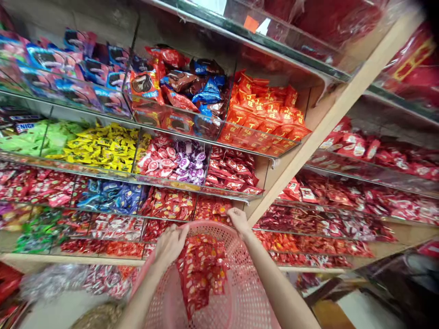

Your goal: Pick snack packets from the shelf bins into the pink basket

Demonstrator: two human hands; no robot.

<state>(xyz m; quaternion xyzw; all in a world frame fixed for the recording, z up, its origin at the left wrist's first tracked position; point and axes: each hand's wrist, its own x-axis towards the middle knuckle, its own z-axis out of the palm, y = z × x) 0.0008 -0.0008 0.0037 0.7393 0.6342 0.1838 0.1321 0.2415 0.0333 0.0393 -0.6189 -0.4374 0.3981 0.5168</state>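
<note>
A pink plastic basket (254, 274) with perforated walls is tilted in front of the shelves. My left hand (173, 244) is closed around its rim on the left. Inside the basket lies a bunch of red candy packets (204, 269) with small yellow and pale prints, close to my left fingers. My right hand (239, 219) is closed, fingers curled, at the far right of the rim, just in front of a shelf compartment of red packets (214, 208). Whatever its fingers hold is hidden from me.
Tiered shelves with clear dividers hold wrapped sweets: yellow packets (103, 144), purple and white candies (190, 162), orange-red packets (264, 112). A slanting wooden post (329, 119) stands right of my hands. Clear plastic bags (55, 281) lie below the lowest shelf.
</note>
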